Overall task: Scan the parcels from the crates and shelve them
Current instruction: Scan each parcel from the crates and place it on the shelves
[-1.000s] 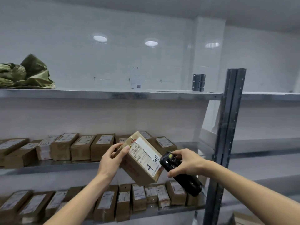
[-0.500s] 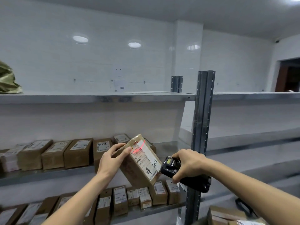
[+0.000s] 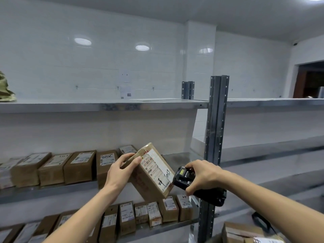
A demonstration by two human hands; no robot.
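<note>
The person stands facing a grey metal rack, both bare forearms raised in front of the middle shelf (image 3: 52, 189). The left hand (image 3: 121, 172) grips the upper left end of a brown cardboard parcel (image 3: 150, 179), thumb on the near face and fingers curled over the top edge, so the box hangs tilted in the air with its white shipping label (image 3: 157, 170) turned up and toward the right. The right hand (image 3: 203, 176) is wrapped around a black handheld scanner (image 3: 185, 178), whose small lit screen faces up and whose head sits just beside the parcel's lower right corner. Behind the hands, a row of similar labelled parcels (image 3: 52, 168) stands along the middle shelf, and another row (image 3: 140, 214) lines the lower shelf (image 3: 157, 228). A dark steel upright (image 3: 216, 137) rises just right of the scanner. The top shelf (image 3: 105, 104) carries a bundle of camouflage cloth (image 3: 5, 90) at its far left. At the bottom right corner another cardboard box (image 3: 243, 232) shows, partly cut off.
</note>
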